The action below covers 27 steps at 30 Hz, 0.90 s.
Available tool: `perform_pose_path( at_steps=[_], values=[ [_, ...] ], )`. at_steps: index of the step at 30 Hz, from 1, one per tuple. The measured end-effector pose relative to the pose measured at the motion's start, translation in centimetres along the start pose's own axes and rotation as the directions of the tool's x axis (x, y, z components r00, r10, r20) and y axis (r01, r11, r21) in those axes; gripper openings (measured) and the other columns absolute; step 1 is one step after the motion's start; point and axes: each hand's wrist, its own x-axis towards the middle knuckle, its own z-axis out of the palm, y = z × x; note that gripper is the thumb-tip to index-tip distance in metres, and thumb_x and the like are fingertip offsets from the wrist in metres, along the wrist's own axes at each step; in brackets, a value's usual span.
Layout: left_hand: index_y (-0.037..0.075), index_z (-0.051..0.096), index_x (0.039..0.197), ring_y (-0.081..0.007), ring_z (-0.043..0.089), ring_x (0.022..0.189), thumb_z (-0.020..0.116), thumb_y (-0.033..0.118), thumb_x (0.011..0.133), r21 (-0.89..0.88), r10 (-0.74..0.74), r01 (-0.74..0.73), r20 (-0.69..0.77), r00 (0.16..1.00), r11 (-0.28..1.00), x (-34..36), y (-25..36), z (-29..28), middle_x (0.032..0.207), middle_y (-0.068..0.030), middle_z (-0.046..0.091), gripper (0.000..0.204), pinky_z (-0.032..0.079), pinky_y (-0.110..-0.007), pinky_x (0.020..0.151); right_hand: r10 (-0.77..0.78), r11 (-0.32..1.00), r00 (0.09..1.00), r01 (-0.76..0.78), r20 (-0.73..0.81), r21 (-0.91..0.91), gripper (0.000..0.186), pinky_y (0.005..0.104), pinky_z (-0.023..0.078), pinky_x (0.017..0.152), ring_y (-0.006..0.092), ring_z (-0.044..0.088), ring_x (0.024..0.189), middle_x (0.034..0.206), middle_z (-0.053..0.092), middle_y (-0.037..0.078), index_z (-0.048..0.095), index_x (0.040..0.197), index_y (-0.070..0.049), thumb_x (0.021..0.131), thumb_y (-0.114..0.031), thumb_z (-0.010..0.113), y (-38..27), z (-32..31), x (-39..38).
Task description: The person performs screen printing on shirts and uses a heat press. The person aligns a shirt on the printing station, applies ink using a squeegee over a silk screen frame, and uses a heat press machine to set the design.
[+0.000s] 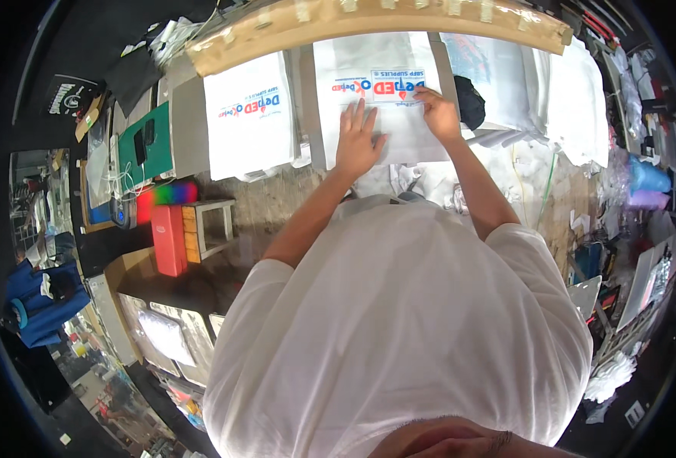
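Note:
A white sheet or bag point(391, 137) printed with red and blue lettering lies on a grey board point(317, 136) in front of me. My left hand point(361, 140) rests on its lower left, fingers spread just below the print. At the right end of the lettering, my right hand point(439, 113) has its fingertips pinched together on or just over the print; whatever they hold is too small to make out. Just right of that hand is a bunched black cloth point(469, 105). A similar printed white piece point(246, 149) lies to the left.
A long cardboard-covered bar point(376, 23) runs along the far edge. Translucent and white sheets point(574, 107) lie at the right. To the left are a green board point(155, 122), a red container point(169, 244) and a small wooden stool point(212, 221). Crumpled white material point(384, 179) lies below the work surface.

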Motion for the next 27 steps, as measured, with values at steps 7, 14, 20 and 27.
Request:
perform_pose_path(
  at_steps=[7,14,20,27],
  values=[
    [0.003,0.037,0.150,-0.0460,0.017,0.147,0.056,0.052,0.093,0.016,0.018,-0.020,0.089,0.996,1.000,-0.9,-1.4,1.9,0.159,-0.0255,0.023,0.077,0.014,-0.057,0.120,0.063,0.998,0.997,-0.064,-0.046,-0.030,0.029,0.0363,0.056,0.087,0.0301,0.069,0.100,0.114,0.071,0.010,0.074,0.091,-0.004,0.077,0.011,0.053,-0.4,0.5,0.3],
    [0.005,0.032,0.153,-0.0423,0.013,0.150,0.054,0.055,0.094,0.029,-0.010,0.006,0.138,0.990,1.000,-0.8,-1.7,1.9,0.161,-0.0234,0.019,0.080,0.008,-0.055,0.121,0.142,0.980,0.985,-0.154,-0.098,-0.125,0.042,0.0420,0.049,0.099,0.0386,0.057,0.121,0.137,0.055,0.019,0.067,0.115,-0.005,0.075,0.004,0.059,-2.3,0.4,-0.4],
    [0.004,0.030,0.153,-0.0413,0.011,0.150,0.054,0.055,0.093,0.040,-0.019,0.013,0.157,0.987,0.999,-0.6,-1.6,2.0,0.161,-0.0229,0.018,0.083,0.006,-0.055,0.121,-0.067,0.932,0.998,0.069,0.018,-0.357,0.069,0.0579,0.022,0.117,0.0521,0.021,0.143,0.155,0.027,0.029,0.042,0.144,0.001,0.087,-0.029,0.066,-4.1,1.6,-4.7],
    [0.003,0.028,0.154,-0.0404,0.010,0.151,0.054,0.058,0.092,0.081,-0.034,0.019,0.184,0.982,0.997,-0.4,-1.8,2.0,0.162,-0.0224,0.017,0.087,0.006,-0.055,0.121,0.010,0.896,0.995,0.034,0.096,-0.443,0.078,0.0560,0.012,0.120,0.0473,0.014,0.148,0.159,0.022,0.025,0.033,0.152,-0.002,0.095,-0.051,0.055,-3.2,2.3,-5.7]
  ],
)
